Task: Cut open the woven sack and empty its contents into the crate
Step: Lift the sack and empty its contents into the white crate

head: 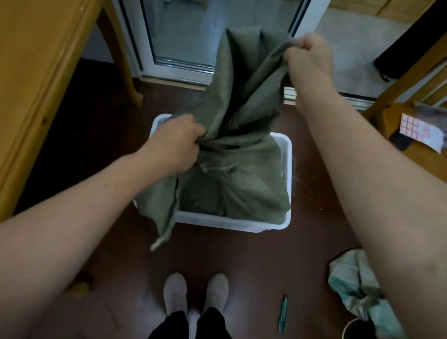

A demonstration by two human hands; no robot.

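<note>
Head view shows the green woven sack point(238, 131) standing up out of the white crate point(280, 225) on the floor. Right hand point(306, 56) grips its raised top corner, while left hand point(175, 146) clutches a bunched fold lower down, above the crate's far left corner.

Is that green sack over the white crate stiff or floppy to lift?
Probably floppy: the sack creases and droops between the left hand and right hand, a corner trailing over the crate rim. Its upper part likely weighs little, hanging slack and flat.
</note>
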